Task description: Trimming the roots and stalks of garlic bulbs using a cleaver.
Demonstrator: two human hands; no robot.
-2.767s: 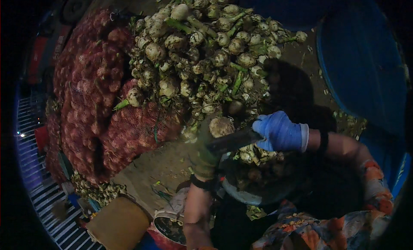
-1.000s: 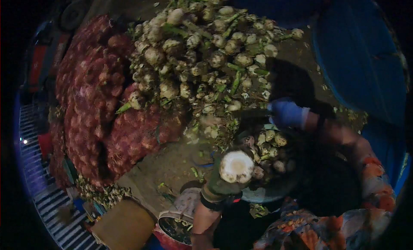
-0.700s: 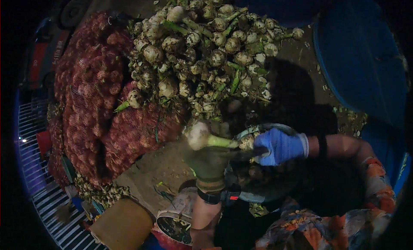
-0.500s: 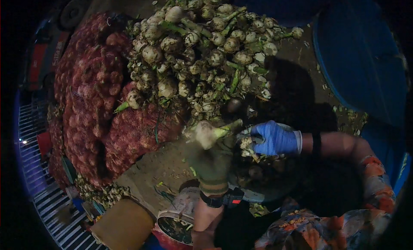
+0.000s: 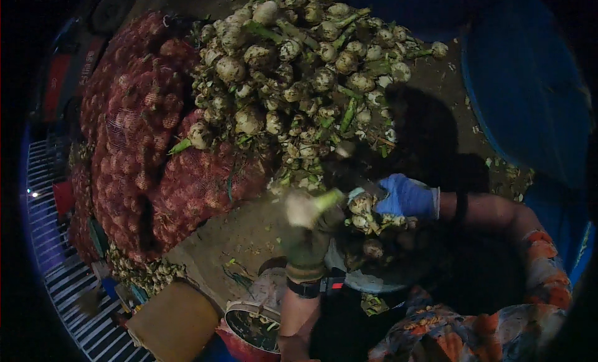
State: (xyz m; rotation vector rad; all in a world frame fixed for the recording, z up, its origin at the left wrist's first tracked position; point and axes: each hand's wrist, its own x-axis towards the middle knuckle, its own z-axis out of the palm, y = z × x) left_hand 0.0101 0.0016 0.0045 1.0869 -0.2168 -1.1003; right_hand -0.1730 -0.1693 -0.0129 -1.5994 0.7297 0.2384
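Note:
My left hand [image 5: 306,245], in a dark olive glove, is closed around a pale garlic bulb [image 5: 300,209] whose cut green stem points right; both are blurred by motion. To its right, my right hand [image 5: 408,197], in a blue glove, has its fingers curled. A dark narrow tool [image 5: 372,186], perhaps a knife, sticks out from the fingers toward the left; its handle is hidden. Below the right hand is a basin [image 5: 374,282] with a pale rim, and garlic bulbs [image 5: 361,206] lie in it, mostly in shadow.
A large heap of soil-stained garlic [image 5: 274,81] rises ahead. Red mesh sacks [image 5: 128,125] full of bulbs stand at its left. Nearer lie a bucket [image 5: 252,321] and a tan container [image 5: 174,321]. A blue tarp-like sheet [image 5: 523,81] stands at the right.
My left hand has shifted slightly down with the garlic bulb. My right hand has moved slightly right, so the dark tool and the bulbs below it show more.

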